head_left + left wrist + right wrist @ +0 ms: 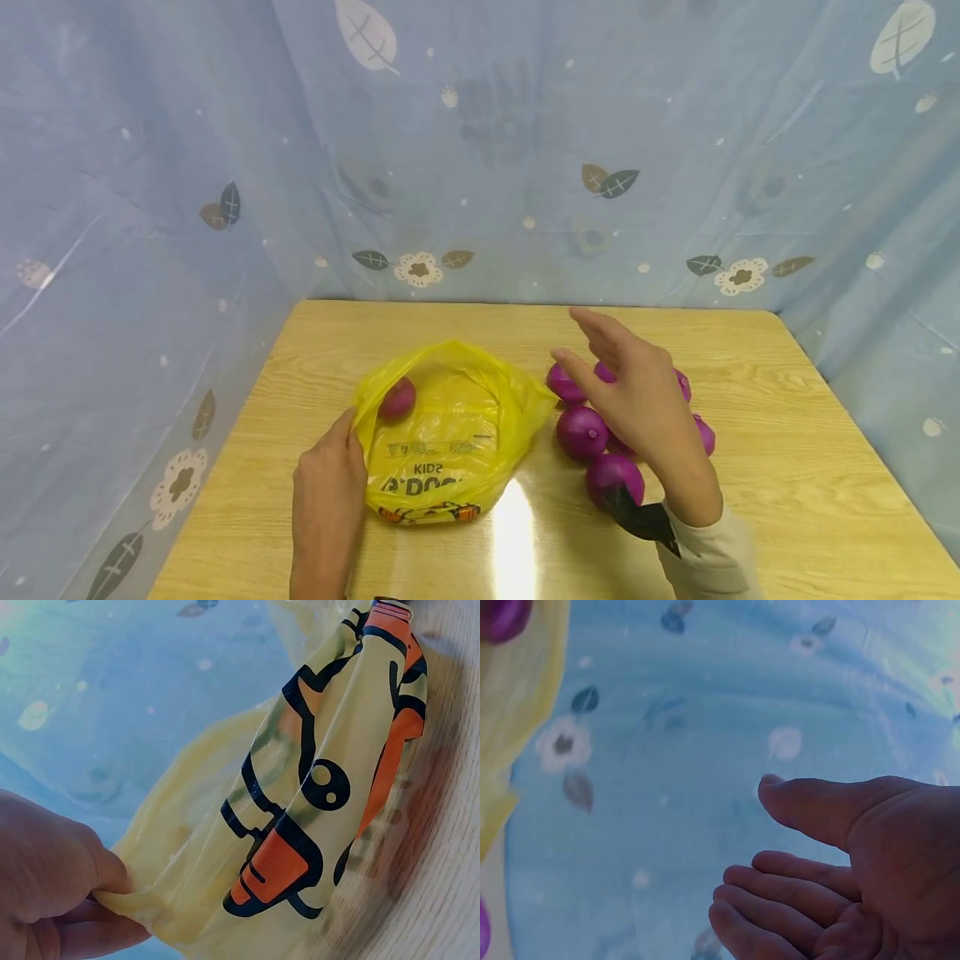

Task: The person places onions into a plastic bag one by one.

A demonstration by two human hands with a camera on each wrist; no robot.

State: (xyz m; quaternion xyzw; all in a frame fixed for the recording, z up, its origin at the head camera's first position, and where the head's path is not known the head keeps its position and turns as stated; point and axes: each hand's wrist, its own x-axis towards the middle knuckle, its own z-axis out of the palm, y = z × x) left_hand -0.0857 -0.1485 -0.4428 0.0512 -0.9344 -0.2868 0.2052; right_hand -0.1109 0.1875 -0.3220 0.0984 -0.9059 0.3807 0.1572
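A yellow plastic bag (pixel 521 417) with printed lettering lies on the table, its mouth held wide. My left hand (pixel 330 479) pinches the bag's left rim; in the left wrist view the thumb and fingers (pixel 109 870) grip the thin edge beside a cartoon print. Inside the bag, against its left wall, sits one red onion (pixel 397 398). To the right of the bag, several more red onions (pixel 582 433) lie grouped together. My right hand (pixel 637 396) hovers over them with thumb and fingers apart and nothing in it, partly hiding the group.
The wooden table (pixel 787 467) extends around the bag and onions. A blue patterned curtain (pixel 525 167) stands behind the table and along both sides. A dark strap (pixel 645 517) hangs from the right wrist over the nearest onion.
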